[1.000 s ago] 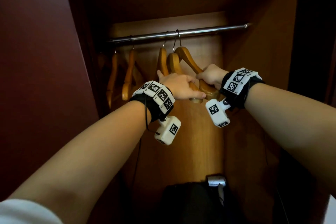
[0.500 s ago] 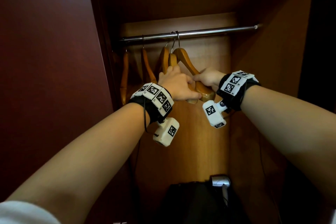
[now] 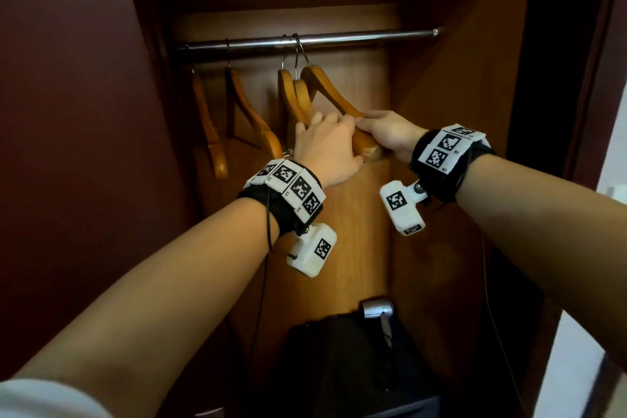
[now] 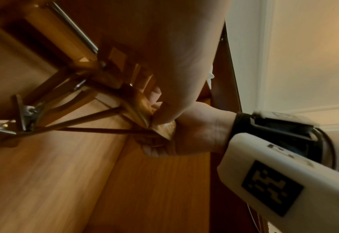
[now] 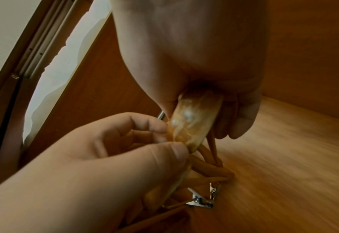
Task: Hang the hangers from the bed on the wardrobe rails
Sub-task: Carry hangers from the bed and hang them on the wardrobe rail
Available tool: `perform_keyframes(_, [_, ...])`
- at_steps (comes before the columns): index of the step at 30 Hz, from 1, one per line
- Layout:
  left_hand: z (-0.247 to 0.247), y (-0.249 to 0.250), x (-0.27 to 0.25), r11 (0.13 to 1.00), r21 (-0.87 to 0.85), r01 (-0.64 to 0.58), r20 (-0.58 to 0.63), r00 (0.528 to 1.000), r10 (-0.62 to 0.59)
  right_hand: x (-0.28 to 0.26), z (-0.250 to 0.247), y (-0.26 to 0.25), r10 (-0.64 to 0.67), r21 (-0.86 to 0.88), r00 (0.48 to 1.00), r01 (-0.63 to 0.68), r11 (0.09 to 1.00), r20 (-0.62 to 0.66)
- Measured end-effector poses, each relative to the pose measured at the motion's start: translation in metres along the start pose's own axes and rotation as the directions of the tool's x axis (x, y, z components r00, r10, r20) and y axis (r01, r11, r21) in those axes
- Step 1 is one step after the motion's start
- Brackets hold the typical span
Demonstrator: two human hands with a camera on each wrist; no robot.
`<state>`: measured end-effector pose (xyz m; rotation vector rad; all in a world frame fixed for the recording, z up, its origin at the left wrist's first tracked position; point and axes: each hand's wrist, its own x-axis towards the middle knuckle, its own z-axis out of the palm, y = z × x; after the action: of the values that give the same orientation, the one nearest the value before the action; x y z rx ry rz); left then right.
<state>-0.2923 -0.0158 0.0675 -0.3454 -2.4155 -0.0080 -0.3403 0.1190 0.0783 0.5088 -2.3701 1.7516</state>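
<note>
Both hands are reaching into the wardrobe in the head view. The left hand (image 3: pixel 325 146) is curling its fingers over the lower arms of the two middle wooden hangers (image 3: pixel 294 102), and the right hand (image 3: pixel 390 132) is gripping the near end of the rightmost hanger (image 3: pixel 334 95), so the two hands are sitting just beside each other, touching at the fingertips. All three of these hangers are hooking over the metal rail (image 3: pixel 356 38), bunched close together. Two more hangers (image 3: pixel 234 105) are hanging on the same rail further left, well apart from the hands. A dark bag (image 3: pixel 339 356) is lying on the wardrobe floor below.

From the left wrist view, the left hand (image 4: pixel 180 63) is pressing its thumb against the hanger ends (image 4: pixel 144 107), while the right hand (image 4: pixel 194 130) is wrapping around the same cluster from below. Thin wooden crossbars and a metal clip (image 4: pixel 28 113) are showing to the left.

From the right wrist view, the right hand (image 5: pixel 194 55) is clamping its fingers and thumb round a rounded hanger end (image 5: pixel 194 119). The left hand (image 5: pixel 108 157) is pinching the neighbouring hanger end just beside it. Metal clips (image 5: pixel 199 201) are dangling underneath.
</note>
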Motion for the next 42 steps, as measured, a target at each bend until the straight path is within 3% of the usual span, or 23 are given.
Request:
perform_keyframes(6, [0.008, 0.016, -0.011, 0.99, -0.109, -0.092, -0.103, 0.991, 0.08, -0.038, -0.002, 0.013, 0.047, 0.021, 0.998, -0.046, 0.999, -0.038])
perform_keyframes(13, [0.007, 0.058, -0.027, 0.944, -0.275, -0.183, -0.106, 0.982, 0.16, -0.093, -0.028, 0.029, 0.105, 0.075, 0.991, -0.099, 0.992, -0.08])
perform_keyframes(19, [0.004, 0.13, -0.038, 0.829, -0.54, -0.147, 0.003, 0.984, 0.177, -0.163, -0.089, 0.047, 0.181, 0.106, 0.961, -0.162, 0.981, -0.207])
perform_keyframes(25, [0.022, 0.257, -0.084, 0.647, -0.758, -0.079, 0.154, 0.943, 0.296, -0.283, -0.157, 0.073, 0.292, 0.139, 0.871, -0.258, 0.956, -0.394])
perform_keyframes(28, [0.025, 0.327, -0.12, 0.569, -0.822, -0.016, 0.238, 0.898, 0.37, -0.354, -0.188, 0.089, 0.361, 0.182, 0.808, -0.311, 0.933, -0.466])
perform_keyframes(33, [0.012, 0.444, -0.184, 0.46, -0.887, 0.025, 0.293, 0.801, 0.522, -0.495, -0.236, 0.116, 0.52, 0.357, 0.589, -0.379, 0.854, -0.619])
perform_keyframes(39, [-0.003, 0.562, -0.265, 0.355, -0.934, 0.035, 0.296, 0.632, 0.717, -0.637, -0.276, 0.134, 0.593, 0.491, 0.342, -0.343, 0.801, -0.729])
perform_keyframes(42, [-0.008, 0.61, -0.302, 0.314, -0.946, 0.075, 0.308, 0.505, 0.806, -0.694, -0.29, 0.143, 0.613, 0.535, 0.233, -0.321, 0.781, -0.755])
